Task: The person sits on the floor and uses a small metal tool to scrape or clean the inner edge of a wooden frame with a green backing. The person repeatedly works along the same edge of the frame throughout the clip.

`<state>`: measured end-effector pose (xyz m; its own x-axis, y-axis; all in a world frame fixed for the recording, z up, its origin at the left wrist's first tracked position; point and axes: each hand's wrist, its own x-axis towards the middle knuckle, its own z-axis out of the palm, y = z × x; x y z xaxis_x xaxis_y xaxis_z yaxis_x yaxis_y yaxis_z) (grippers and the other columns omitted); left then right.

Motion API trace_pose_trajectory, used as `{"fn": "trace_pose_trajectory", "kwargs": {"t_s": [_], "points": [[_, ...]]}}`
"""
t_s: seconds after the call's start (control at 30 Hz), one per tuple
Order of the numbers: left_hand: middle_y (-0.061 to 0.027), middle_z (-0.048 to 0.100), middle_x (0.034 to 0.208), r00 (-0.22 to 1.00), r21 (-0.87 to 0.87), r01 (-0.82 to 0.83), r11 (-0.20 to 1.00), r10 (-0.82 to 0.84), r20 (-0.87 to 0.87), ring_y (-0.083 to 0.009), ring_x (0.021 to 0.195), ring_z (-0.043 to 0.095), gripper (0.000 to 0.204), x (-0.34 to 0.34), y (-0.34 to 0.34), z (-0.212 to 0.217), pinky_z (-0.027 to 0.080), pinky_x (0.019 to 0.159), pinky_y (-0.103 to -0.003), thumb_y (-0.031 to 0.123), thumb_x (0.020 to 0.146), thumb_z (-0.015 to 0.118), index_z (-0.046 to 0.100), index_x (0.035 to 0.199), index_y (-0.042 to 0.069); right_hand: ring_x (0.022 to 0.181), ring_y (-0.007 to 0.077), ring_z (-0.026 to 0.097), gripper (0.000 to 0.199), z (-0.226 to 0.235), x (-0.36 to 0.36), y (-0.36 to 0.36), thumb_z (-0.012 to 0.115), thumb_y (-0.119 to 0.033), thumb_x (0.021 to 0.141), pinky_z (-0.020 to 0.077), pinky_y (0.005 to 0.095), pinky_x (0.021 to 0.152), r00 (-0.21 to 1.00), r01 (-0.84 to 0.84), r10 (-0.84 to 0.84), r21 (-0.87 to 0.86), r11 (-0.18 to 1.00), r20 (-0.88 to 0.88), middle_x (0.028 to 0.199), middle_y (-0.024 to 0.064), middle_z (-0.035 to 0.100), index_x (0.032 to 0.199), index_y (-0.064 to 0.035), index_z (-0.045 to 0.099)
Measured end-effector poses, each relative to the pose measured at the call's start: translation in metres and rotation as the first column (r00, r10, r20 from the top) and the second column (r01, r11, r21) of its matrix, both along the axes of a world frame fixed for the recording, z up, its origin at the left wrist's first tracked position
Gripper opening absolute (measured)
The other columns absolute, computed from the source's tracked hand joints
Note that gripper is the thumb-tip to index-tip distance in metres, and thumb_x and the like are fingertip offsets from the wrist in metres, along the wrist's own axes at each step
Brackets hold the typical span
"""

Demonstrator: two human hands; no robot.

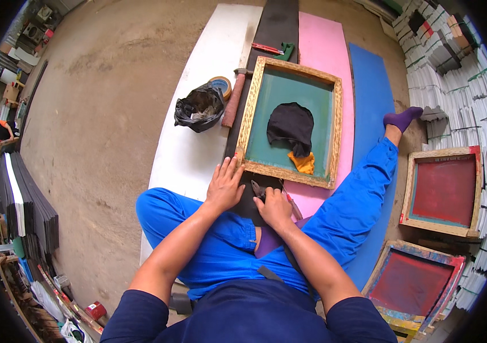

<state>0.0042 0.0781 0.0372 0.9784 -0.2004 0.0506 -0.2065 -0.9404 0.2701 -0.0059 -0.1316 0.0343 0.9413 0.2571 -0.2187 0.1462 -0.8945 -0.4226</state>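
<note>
A wooden screen-printing frame (338,123) with green mesh lies flat in front of me. My left hand (224,186) rests at its near left corner, fingers stretched out over the wood. Just below the near edge, my right hand (276,207) is closed on a pair of pliers (258,189), whose dark metal jaws point toward the frame; the handles are mostly hidden by my fingers. On the mesh lie a crumpled black cloth (291,127) and a small yellow cloth (302,163). A slim tool with some red on it (293,207) lies beside my right hand, partly covered.
Left of the frame are a hammer (234,102), a tape roll (221,85) and a black plastic bag (198,108). A red cutter (267,48) and green tool (284,52) lie beyond. Red-meshed frames (408,194) lean against paper stacks (455,97) at right.
</note>
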Motion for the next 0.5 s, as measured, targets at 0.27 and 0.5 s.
{"fn": "trace_pose_trajectory", "kwargs": {"t_s": [0.27,0.5], "points": [[-0.0213,0.059,0.132,0.941,-0.36,-0.318,0.877,0.339,-0.003,-0.0414,0.119,0.061,0.069,0.017,-0.012,-0.022,0.052,0.101,-0.048,0.027,0.094,0.076,0.049,0.152,0.002,0.103,0.0414,0.069,0.042,-0.014,0.013,-0.077,0.078,-0.034,0.091,0.0586,0.054,0.083,0.999,0.008,-0.019,-0.221,0.975,-0.048,0.107,0.0211,0.069,0.112,-0.0031,0.06],[-0.021,0.06,0.121,0.926,-0.362,-0.378,0.852,0.35,-0.141,-0.0428,0.108,0.066,0.067,0.021,-0.007,-0.026,0.056,0.091,-0.049,0.026,0.093,0.075,0.05,0.15,0.002,0.097,0.0459,0.069,0.031,-0.007,0.005,-0.066,0.07,-0.026,0.099,0.055,0.0569,0.084,0.999,-0.026,0.025,-0.057,0.998,-0.021,0.1,0.0237,0.07,0.114,-0.0051,0.054]]}}
